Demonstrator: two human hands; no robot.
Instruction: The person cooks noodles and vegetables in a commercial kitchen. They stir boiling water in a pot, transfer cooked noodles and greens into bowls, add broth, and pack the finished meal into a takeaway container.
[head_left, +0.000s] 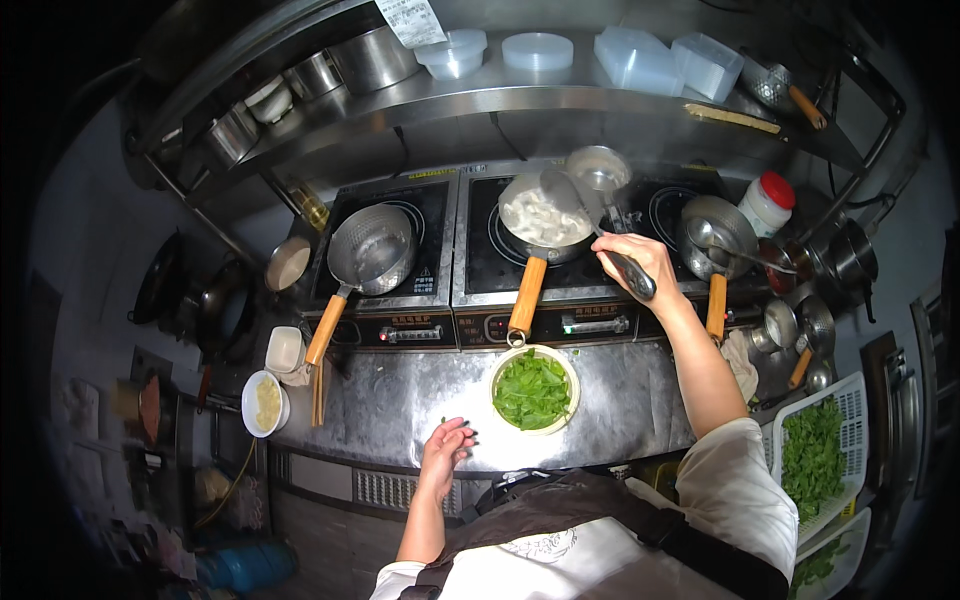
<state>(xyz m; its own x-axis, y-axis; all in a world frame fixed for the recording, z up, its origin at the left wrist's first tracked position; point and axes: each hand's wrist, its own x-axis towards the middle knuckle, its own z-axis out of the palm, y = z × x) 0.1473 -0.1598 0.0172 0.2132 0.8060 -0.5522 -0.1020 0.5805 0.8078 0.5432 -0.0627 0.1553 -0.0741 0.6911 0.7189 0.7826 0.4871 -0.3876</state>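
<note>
My right hand (637, 262) grips the black handle of a metal ladle (566, 191). The ladle's head is over a saucepan (517, 244) on the middle hob, at the edge of pale, cloudy food (536, 214). Toward me points the pan's wooden handle (527, 296). Just below that handle, a round bowl (575, 390) of chopped green leaves (532, 390) stands on the steel counter (637, 397). My left hand (448, 446) hovers by the counter's front edge, left of the bowl, fingers loosely curled and apart with nothing visible in them.
A hammered saucepan (371, 251) sits on the left hob; another pan (716, 232) at right holds a ladle. Behind the middle pan stands a small pot (598, 169). A white bowl (265, 405) is at the left edge. Greens fill a basket (814, 450) at right. A shelf (525, 101) overhangs the hobs.
</note>
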